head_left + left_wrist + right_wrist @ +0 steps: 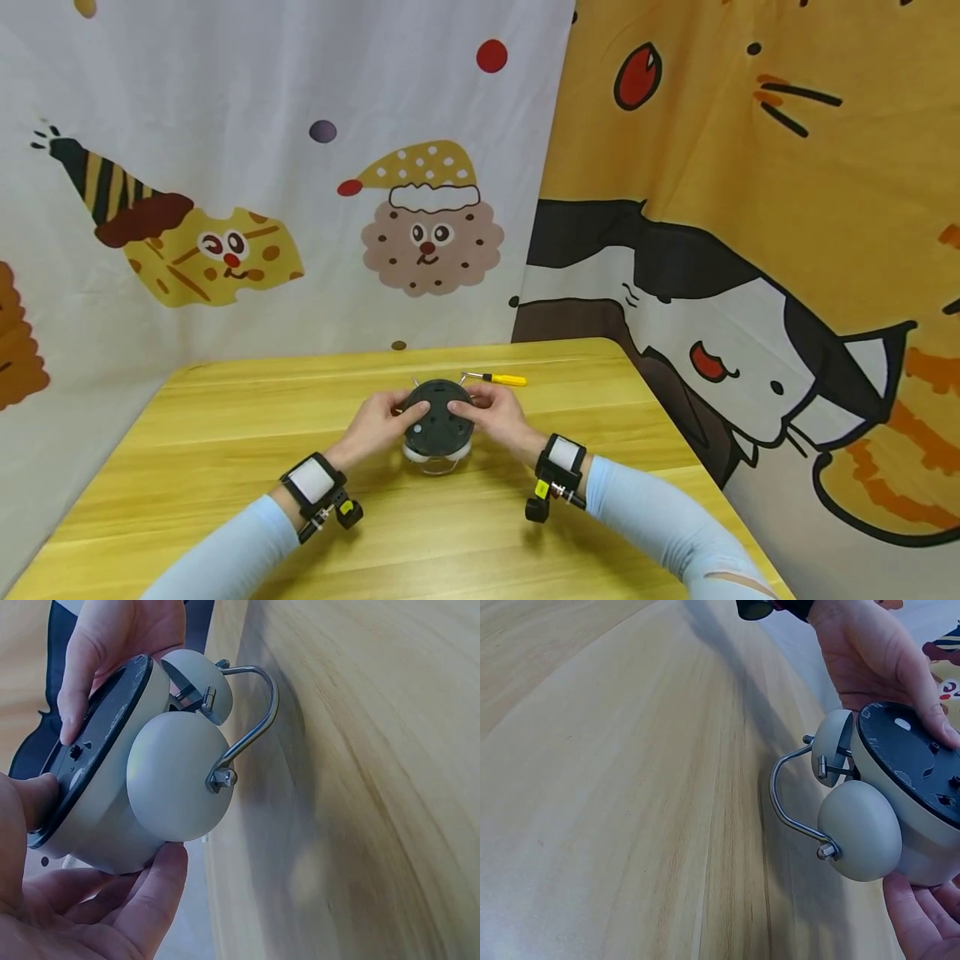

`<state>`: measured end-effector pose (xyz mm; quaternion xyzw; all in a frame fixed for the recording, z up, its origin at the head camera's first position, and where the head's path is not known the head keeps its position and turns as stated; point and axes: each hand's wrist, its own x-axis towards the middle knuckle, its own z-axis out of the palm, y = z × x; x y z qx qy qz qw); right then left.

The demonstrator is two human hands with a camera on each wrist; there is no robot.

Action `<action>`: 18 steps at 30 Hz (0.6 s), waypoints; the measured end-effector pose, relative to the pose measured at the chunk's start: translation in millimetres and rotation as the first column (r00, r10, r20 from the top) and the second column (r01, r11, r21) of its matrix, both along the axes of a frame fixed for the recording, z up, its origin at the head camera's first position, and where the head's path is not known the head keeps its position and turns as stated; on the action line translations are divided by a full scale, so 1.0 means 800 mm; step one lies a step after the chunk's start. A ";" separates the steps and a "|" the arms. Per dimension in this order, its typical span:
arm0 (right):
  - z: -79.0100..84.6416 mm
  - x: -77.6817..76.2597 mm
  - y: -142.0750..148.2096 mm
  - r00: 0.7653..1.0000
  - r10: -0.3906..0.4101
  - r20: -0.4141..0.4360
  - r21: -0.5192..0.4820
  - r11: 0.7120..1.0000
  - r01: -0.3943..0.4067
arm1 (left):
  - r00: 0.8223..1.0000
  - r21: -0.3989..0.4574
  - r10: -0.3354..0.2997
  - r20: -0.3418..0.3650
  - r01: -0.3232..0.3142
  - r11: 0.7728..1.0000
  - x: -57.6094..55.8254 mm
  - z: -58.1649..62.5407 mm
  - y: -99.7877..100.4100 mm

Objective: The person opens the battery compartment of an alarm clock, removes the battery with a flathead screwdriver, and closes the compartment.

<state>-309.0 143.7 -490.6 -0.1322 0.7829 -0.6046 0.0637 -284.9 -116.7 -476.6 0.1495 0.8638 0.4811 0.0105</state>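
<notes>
A white twin-bell alarm clock [97, 840] is held between both hands over the table, its black back [438, 429] turned up. Two rounded white bells [178, 776] and a bent metal carrying handle [268, 712] point toward the person. My left hand [378, 425] grips the clock's left side, thumb on the back cover and fingers beneath the casing. On the opposite side my right hand [504, 415] grips it the same way, its thumb near the small black knobs [954, 781]. The clock's front face is hidden underneath.
Beyond the clock, a screwdriver [506, 380] with a yellow handle lies near the back of the wooden table [247, 417]. A printed cloth [262, 125] hangs behind the table's far edge and along its right side.
</notes>
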 end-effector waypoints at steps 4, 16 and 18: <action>-0.002 0.001 0.000 1.000 -0.011 0.009 0.010 1.000 0.011 | 1.000 0.003 0.003 -0.005 -0.003 1.000 0.001 -0.003 0.001; -0.009 -0.004 0.001 0.996 -0.014 0.091 0.001 1.000 0.014 | 1.000 -0.017 0.019 0.006 -0.019 1.000 -0.002 -0.007 0.003; -0.009 -0.005 0.000 0.996 -0.007 0.094 0.006 1.000 0.006 | 1.000 -0.019 0.024 0.014 -0.024 1.000 -0.003 -0.008 0.002</action>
